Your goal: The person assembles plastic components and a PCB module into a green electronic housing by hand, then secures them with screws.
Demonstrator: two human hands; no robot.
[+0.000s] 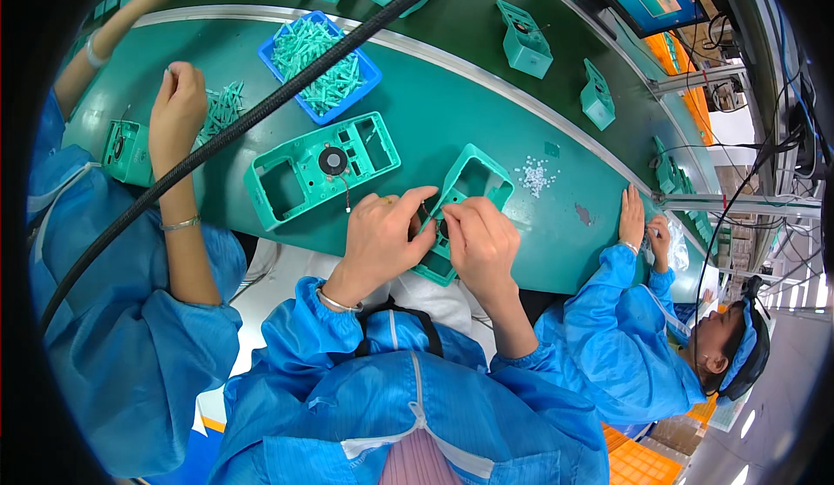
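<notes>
A green plastic housing [479,157] with rectangular openings lies on the green table in front of me, tilted away to the right. My left hand [382,240] grips its left side, thumb and index finger curved around a dark round part that shows only in part. Over the middle of the same housing, the fingertips of my right hand [483,244] are pinched together; whatever is between them is hidden. To the left rests a second green housing [287,162], with a black round speaker [333,161] and a short wire ending in a white connector.
A blue bin [363,85] full of small green plastic pieces stands beyond the second housing. Small white pieces [535,177] lie scattered at right. A black cable [261,107] crosses the view. Co-workers sit on both sides; more housings [526,46] sit on the darker strip behind a metal rail.
</notes>
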